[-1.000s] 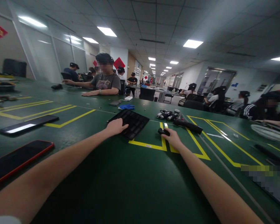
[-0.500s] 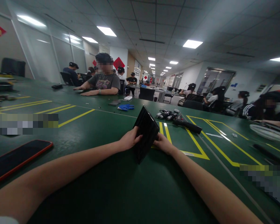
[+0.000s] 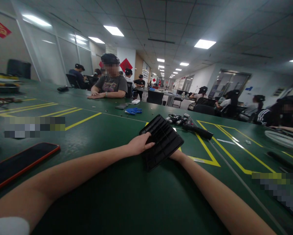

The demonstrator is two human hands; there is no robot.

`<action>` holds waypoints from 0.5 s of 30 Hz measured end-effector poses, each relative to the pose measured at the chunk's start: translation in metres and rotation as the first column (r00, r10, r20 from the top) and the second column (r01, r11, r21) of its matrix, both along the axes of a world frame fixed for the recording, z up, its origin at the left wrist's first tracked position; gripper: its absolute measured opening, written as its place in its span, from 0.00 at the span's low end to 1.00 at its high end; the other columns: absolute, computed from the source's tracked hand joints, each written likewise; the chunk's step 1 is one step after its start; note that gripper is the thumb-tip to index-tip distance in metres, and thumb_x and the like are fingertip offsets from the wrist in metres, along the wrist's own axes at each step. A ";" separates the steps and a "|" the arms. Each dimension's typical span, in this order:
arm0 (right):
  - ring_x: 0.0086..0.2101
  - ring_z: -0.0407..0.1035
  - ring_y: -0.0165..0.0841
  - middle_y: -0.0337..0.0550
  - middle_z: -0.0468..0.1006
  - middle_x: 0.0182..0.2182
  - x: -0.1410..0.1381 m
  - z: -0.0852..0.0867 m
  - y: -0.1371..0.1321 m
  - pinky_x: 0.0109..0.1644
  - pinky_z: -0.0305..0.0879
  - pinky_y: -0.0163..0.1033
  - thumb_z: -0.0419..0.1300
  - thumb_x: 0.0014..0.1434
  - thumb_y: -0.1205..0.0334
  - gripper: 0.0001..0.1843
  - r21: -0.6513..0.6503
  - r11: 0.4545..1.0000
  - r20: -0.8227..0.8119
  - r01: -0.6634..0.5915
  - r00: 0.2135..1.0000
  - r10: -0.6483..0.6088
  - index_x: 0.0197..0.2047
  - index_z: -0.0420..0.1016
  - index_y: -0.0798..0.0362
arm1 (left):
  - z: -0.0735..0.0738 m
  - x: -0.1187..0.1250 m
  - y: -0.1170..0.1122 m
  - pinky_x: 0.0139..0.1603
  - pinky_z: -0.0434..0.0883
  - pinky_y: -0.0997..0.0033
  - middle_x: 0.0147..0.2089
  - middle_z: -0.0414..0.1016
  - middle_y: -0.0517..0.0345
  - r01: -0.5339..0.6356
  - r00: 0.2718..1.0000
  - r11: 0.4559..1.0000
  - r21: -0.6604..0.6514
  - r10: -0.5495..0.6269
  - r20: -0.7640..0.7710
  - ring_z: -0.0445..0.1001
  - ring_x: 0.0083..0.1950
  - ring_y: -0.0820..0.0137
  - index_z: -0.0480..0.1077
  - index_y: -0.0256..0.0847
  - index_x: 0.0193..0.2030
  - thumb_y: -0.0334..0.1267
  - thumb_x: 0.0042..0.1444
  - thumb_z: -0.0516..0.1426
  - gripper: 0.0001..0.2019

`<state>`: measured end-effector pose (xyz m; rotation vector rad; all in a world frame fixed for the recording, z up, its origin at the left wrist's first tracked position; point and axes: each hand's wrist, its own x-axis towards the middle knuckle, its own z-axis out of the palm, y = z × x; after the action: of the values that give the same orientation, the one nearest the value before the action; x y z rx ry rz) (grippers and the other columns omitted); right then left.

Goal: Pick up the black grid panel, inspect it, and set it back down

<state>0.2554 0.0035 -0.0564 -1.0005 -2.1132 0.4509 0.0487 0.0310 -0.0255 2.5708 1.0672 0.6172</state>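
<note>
A black rectangular plastic panel [image 3: 162,140] with raised ribs across its face is held tilted above the green table. My left hand [image 3: 140,143] grips its left side, thumb and finger lying over the ribbed face. Behind the lower right edge is my right hand [image 3: 177,155], its fingers hidden by the panel. Just beyond the panel, a bundle of black cables with metal connectors [image 3: 178,119] rests on the table, beside a dark tube-like piece [image 3: 200,131].
The green table [image 3: 107,202] carries yellow tape outlines [image 3: 207,153]. A phone with a red edge [image 3: 26,163] lies to the left. Farther off are a blue glove [image 3: 134,111] and a small white box [image 3: 136,101]. A person [image 3: 112,83] sits across the table.
The panel has turned from nearly edge-on so that its ribbed face shows. My right hand has gone further behind it. The person opposite has drawn their hands together.
</note>
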 end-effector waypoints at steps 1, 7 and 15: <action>0.58 0.56 0.39 0.43 0.63 0.58 0.000 -0.001 0.001 0.64 0.49 0.51 0.53 0.56 0.47 0.29 0.007 1.000 0.028 -0.003 1.000 0.003 0.60 0.59 0.45 | 0.002 -0.001 0.003 0.36 0.64 0.67 0.38 0.69 0.51 0.020 0.999 0.998 -0.056 -0.018 0.049 0.69 0.38 0.63 0.62 0.36 0.45 0.48 0.52 0.52 0.19; 0.61 0.48 0.39 0.44 0.56 0.62 0.003 -0.003 0.003 0.65 0.42 0.50 0.49 0.59 0.49 0.28 0.050 0.998 0.183 0.022 0.983 -0.031 0.61 0.57 0.48 | 0.018 -0.011 0.020 0.18 0.52 0.79 0.22 0.56 0.65 0.127 0.822 0.678 -0.724 0.337 0.460 0.55 0.19 0.78 0.57 0.38 0.31 0.38 0.53 0.49 0.06; 0.59 0.52 0.40 0.42 0.61 0.59 0.003 0.000 -0.002 0.64 0.47 0.52 0.50 0.59 0.50 0.28 0.101 0.994 0.186 0.051 0.980 -0.069 0.61 0.55 0.44 | 0.023 -0.025 0.016 0.15 0.46 0.82 0.20 0.63 0.63 0.128 0.895 0.579 -0.805 0.282 0.346 0.54 0.15 0.82 0.58 0.37 0.30 0.34 0.50 0.56 0.08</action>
<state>0.2588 0.0015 -0.0568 -1.0844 -2.2431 0.2291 0.0237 0.0466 -0.0026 1.4717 0.9796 0.5135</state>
